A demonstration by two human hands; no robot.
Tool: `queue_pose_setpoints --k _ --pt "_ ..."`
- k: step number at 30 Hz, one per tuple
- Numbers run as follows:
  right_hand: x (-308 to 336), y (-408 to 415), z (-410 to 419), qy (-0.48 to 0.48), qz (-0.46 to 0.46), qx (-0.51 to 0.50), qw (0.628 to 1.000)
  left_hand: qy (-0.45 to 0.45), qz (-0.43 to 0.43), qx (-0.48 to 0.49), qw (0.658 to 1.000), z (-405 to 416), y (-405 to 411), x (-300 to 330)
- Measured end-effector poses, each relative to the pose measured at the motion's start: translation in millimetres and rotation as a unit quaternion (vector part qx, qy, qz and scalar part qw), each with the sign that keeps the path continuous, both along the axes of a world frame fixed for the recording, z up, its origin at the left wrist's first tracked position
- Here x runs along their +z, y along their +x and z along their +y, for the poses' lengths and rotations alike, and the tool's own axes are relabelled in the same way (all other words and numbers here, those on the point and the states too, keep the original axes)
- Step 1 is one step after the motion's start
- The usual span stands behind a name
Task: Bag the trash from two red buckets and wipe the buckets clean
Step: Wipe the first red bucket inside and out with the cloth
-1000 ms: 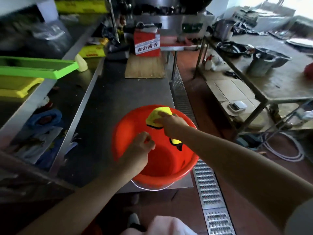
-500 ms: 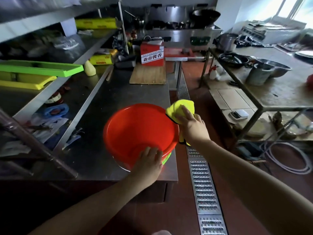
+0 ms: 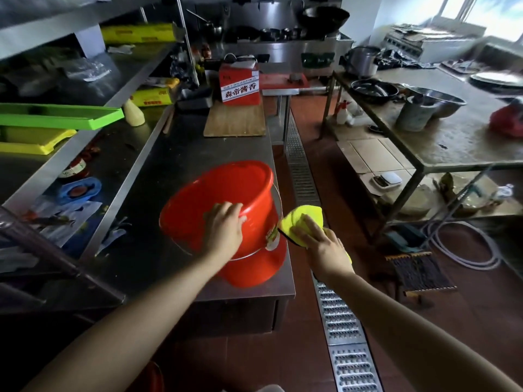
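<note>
Nearest, two bare forearms reaching forward over a dark cabinet front. Left hand (image 3: 225, 229) curled over the near rim of the red bucket (image 3: 226, 210), fingers hooked inside, gripping it. Bucket tipped on the front right corner of the steel counter (image 3: 158, 165), mouth turned away and to the left, base toward the wearer, wire bail handle (image 3: 249, 256) hanging loose around the wall. Right hand (image 3: 322, 244) laid with straight fingers on a folded yellow cloth (image 3: 304, 219), pressing it flat against the bucket's outer right side, just beside a label (image 3: 272, 234) on the wall.

Judged to be the outside wipe of this bucket. To do it well: keep the rim grip firm, since the base sits close to the counter's edge and could slide off toward the floor drain grate (image 3: 339, 321) below; rotate the bucket with the left hand while holding the cloth steady; use long strokes from rim to base; go lightly over the label; avoid snagging the cloth on the handle. Second bucket not seen from here.

Farther back on the same counter, a wooden cutting board (image 3: 235, 120) with a red carton (image 3: 240, 84) at its far end.
</note>
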State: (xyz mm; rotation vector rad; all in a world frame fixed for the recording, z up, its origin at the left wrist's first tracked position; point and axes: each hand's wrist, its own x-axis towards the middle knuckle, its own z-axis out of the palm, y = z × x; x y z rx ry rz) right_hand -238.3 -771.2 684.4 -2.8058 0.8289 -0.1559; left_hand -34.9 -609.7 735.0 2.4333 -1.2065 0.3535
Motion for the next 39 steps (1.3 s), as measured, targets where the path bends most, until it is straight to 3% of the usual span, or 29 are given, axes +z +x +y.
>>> queue_pose_setpoints --k 3,7,11,13,15,18,22,26,28,32,34,36,39 --pt "-1 7 9 -0.02 -0.011 0.034 0.999 -0.058 0.123 0.018 0.991 0 31 24" --pt "-4 18 20 -0.059 0.009 0.053 0.997 -0.119 0.301 0.06 0.944 14 52 25" --pt "-8 28 31 -0.125 0.01 0.088 0.988 -0.09 0.359 0.105 0.923 26 62 0" --pt "-11 32 36 -0.152 0.024 0.101 0.983 -0.038 0.34 0.092 0.935 32 64 -16" --pt "-11 37 38 -0.164 0.035 0.092 0.981 0.054 0.243 0.01 0.968 40 62 -36" --pt "-10 41 38 -0.172 0.049 0.086 0.98 0.163 0.115 -0.057 0.978 50 57 -60" --pt "-5 43 38 -0.175 0.055 0.081 0.98 0.15 0.084 -0.047 0.984 51 61 -64" --pt "1 46 34 -0.16 0.058 0.078 0.982 0.031 0.115 -0.075 0.99 55 76 -52" --pt "2 47 32 -0.161 0.06 0.082 0.982 -0.003 0.09 -0.053 0.995 64 92 -43" --pt "4 50 33 -0.162 0.066 0.079 0.981 0.064 -0.054 0.067 0.994 82 124 -30" --pt "4 52 33 -0.16 0.071 0.08 0.981 0.1 -0.085 0.065 0.989 80 125 -26" --pt "4 52 32 -0.161 0.074 0.084 0.981 0.133 -0.06 0.01 0.989 69 115 -26" --pt "4 52 30 -0.163 0.072 0.083 0.981 0.097 0.107 0.015 0.989 50 93 -31"
